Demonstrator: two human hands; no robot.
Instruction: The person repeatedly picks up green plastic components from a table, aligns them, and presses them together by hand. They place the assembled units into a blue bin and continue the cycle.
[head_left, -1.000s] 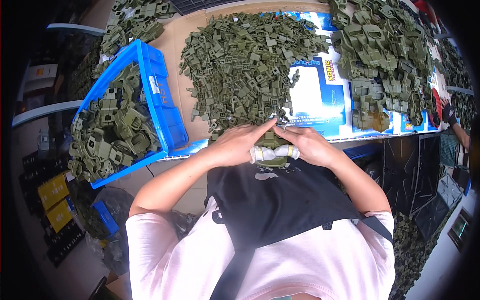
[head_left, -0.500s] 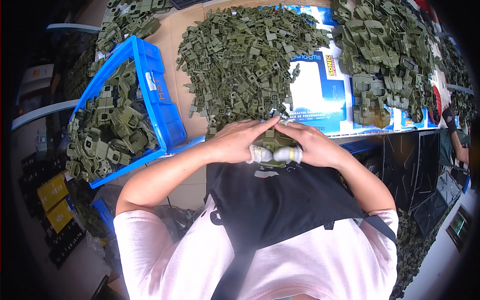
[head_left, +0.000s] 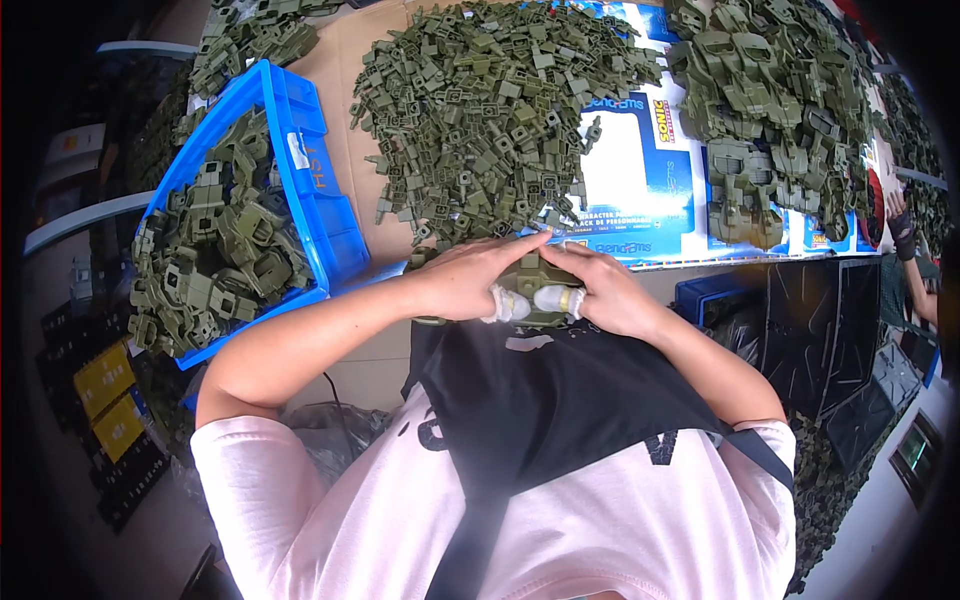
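Observation:
Near the table's front edge, my left hand [head_left: 462, 280] and my right hand [head_left: 612, 288] close from both sides on an olive-green plastic part [head_left: 532, 272]. The index fingertips almost meet over its far side. Both thumbs wear white coverings with a yellowish band and press on the near face. My fingers hide much of the part's outline. Just beyond my hands lies a large heap of small olive-green plastic pieces [head_left: 480, 120].
At the left, a blue plastic bin [head_left: 335, 225] holds larger green parts [head_left: 215, 240]. More hollow green parts [head_left: 760, 110] pile up at the right on printed blue-and-white cardboard [head_left: 640, 165]. Another person's gloved hand [head_left: 903, 235] shows at the far right.
Both hands keep hold of the green part and sit slightly further left in the picture. My left elbow has swung outward a little.

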